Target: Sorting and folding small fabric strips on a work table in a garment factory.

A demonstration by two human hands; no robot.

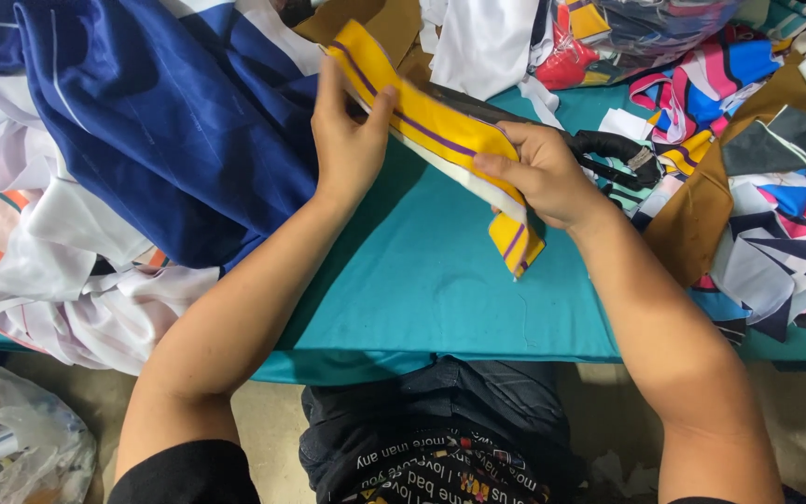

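Nearest to us, below the table edge, we see dark clothing at the lap [440, 439] and a crumpled clear plastic bag [11, 439] on the floor at the left. Above that we see a smooth teal cloth [440, 289] covering the table [795, 347], flat with few wrinkles.

Over it we hold a long yellow fabric strip [431, 126], narrow, with a thin purple stripe down its length and a white backing along its lower edge. It runs diagonally from upper left to lower right, its end hanging just past our right wrist. Our left hand [352, 140] pinches the strip near its upper part, thumb on top. Our right hand [538, 173] is clamped on it lower down, fingers curled over the strip.

Just behind the right hand lie black-handled scissors [613, 149]. At the left heaps a glossy blue and white fabric [160, 121], spilling over the table edge. At the right lie piled angular multicoloured scraps [776, 196], crowding the table.
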